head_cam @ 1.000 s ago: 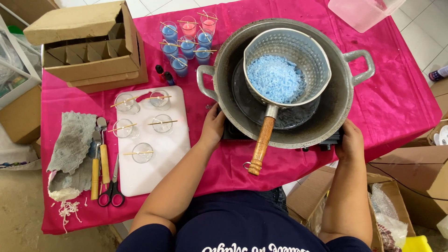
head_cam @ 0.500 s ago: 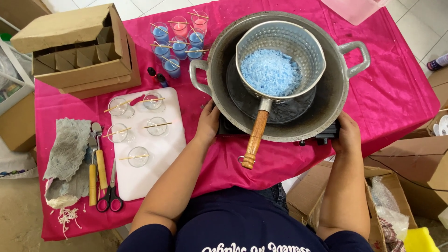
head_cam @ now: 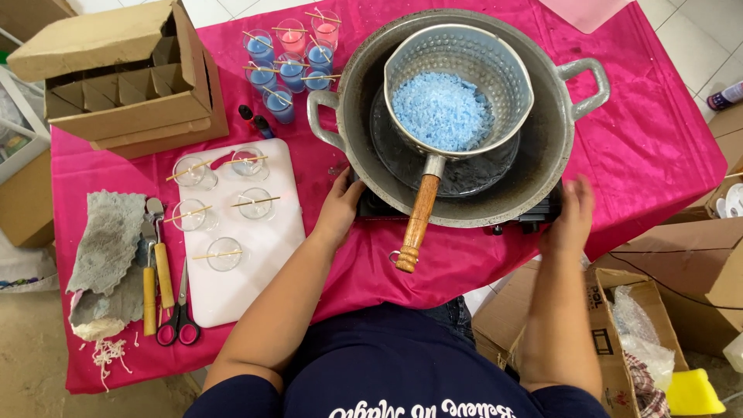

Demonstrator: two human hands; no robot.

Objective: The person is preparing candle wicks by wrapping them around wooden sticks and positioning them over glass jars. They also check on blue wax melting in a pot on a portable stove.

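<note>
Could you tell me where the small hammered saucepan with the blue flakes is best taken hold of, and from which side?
Probably by the wooden handle of the saucepan, coming from the near side. It juts over the rim of the big pot toward the person, between the left hand and the right hand, free of the metal.

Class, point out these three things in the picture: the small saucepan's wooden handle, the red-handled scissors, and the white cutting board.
wooden handle (head_cam: 418, 220), head view, middle of its length.
scissors (head_cam: 180, 313), head view, near the pivot.
white cutting board (head_cam: 267, 248), head view, bare right part.
</note>
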